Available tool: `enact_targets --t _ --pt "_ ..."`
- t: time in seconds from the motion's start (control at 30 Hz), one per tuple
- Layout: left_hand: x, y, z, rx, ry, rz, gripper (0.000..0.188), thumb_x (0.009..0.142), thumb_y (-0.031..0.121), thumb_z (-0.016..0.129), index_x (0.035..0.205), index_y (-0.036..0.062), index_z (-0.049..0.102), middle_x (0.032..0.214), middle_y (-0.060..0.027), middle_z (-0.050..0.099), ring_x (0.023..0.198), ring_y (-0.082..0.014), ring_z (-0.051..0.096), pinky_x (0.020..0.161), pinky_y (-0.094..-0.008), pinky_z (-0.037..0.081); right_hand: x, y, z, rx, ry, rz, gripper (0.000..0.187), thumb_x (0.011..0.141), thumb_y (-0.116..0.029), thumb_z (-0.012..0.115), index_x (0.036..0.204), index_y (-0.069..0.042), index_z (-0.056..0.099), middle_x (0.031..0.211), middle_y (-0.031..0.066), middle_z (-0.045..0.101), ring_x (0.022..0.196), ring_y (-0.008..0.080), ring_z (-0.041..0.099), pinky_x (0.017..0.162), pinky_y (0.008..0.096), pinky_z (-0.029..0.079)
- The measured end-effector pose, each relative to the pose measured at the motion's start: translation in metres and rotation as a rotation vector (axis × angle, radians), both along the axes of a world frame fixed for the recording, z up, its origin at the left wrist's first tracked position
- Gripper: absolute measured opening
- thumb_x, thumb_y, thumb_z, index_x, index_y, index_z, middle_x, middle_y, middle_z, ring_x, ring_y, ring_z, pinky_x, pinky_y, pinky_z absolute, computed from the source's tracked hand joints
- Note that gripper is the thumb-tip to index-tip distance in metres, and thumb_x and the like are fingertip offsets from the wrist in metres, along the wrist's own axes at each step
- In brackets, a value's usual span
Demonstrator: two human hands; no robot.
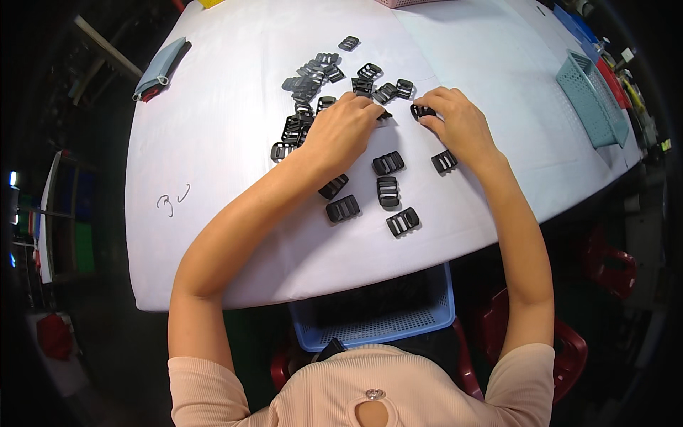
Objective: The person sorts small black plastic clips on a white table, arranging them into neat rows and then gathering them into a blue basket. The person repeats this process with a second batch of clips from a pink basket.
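Many black plastic strap buckles lie on the white-covered table. With its fingers closed, my left hand pinches one dark buckle, mostly hidden by the fingers. To its right, my right hand grips another buckle between thumb and fingers. A loose pile of buckles spreads beyond and to the left of my left hand. Nearer me lie several separate ones, among them a buckle between my forearms and a buckle closest to the table edge. Another buckle rests just below my right hand.
A blue plastic basket sits below the table's front edge, by my lap. At the right edge stands a teal basket. A folded face mask lies at the far left. Red chairs are at lower right.
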State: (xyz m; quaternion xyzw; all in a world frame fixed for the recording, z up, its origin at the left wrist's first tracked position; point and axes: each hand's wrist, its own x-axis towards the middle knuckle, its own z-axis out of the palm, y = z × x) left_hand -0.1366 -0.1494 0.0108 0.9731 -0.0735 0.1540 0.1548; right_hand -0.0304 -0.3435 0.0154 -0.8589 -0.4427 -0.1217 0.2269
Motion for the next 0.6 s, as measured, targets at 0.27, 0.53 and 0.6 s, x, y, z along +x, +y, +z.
enact_targets --t 0.27,0.53,0.6 --pt "-0.039 0.002 0.004 -0.204 0.081 0.002 0.022 0.089 0.013 0.059 0.107 0.0043 0.068 0.094 -0.0123 0.068 0.091 -0.0293 0.061 0.079 -0.0388 0.050 -0.023 -0.010 0.019 -0.100 0.589 0.024 0.018 0.088 -0.016 0.058 0.101 -0.010 0.069 0.093 0.0063 0.066 0.089 0.0266 0.062 0.077 0.0365 0.049" --pt "0.004 -0.001 0.023 -0.018 -0.045 0.096 0.030 0.086 0.021 0.064 0.112 0.0053 0.066 0.109 -0.0097 0.065 0.101 -0.0278 0.058 0.085 -0.0394 0.049 0.031 0.023 0.002 -0.011 0.029 0.129 0.029 0.082 -0.008 0.065 0.110 -0.013 0.066 0.115 0.0012 0.061 0.103 0.0249 0.057 0.085 0.0372 0.051" --pt "0.022 0.000 0.009 0.050 -0.117 0.038 0.039 0.084 0.015 0.063 0.120 0.0014 0.059 0.118 -0.0129 0.061 0.106 -0.0299 0.055 0.089 -0.0399 0.049 0.034 0.025 0.001 -0.100 0.102 0.146 0.030 0.082 -0.011 0.066 0.112 -0.014 0.066 0.121 0.0003 0.061 0.110 0.0227 0.056 0.093 0.0347 0.049"
